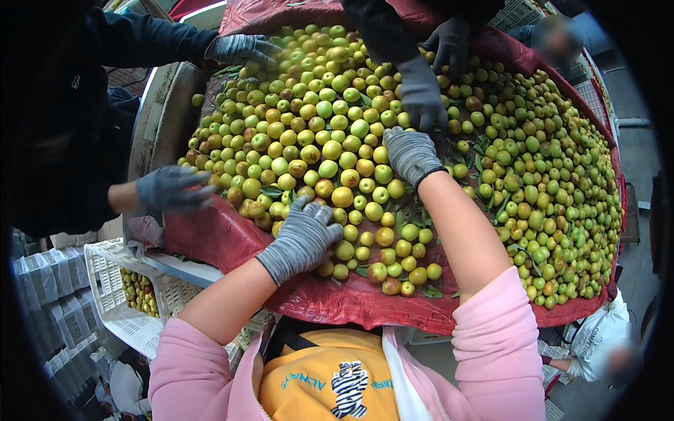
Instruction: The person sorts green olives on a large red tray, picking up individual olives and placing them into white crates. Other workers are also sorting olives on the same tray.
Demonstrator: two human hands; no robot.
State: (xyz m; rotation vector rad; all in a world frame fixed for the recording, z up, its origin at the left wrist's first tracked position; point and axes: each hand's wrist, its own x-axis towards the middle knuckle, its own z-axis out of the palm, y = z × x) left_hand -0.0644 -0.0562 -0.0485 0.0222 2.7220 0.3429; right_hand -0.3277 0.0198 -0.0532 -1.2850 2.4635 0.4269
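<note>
Green, yellow and reddish jujube-like fruits [331, 150] cover a table lined with red woven sheeting [368, 308]. My left hand [303, 239], in a grey knit glove, rests on fruits near the sheet's front edge, fingers spread; whether it grips any is hidden. My right hand [413, 152], gloved alike, reaches farther in and touches fruits at the edge of a gap between the spread fruits and the large heap [553, 184] on the right. Its fingertips point away from me, and what lies under them is hidden. Loose green leaves [271, 191] lie among the fruits.
A co-worker's gloved hands [245, 49] are at the left, the lower one [174, 188] blurred. Another person's dark-gloved hands [423, 94] work just beyond my right hand. White plastic crates [118, 310], one with fruits, stand below left. A person [600, 337] is at the lower right.
</note>
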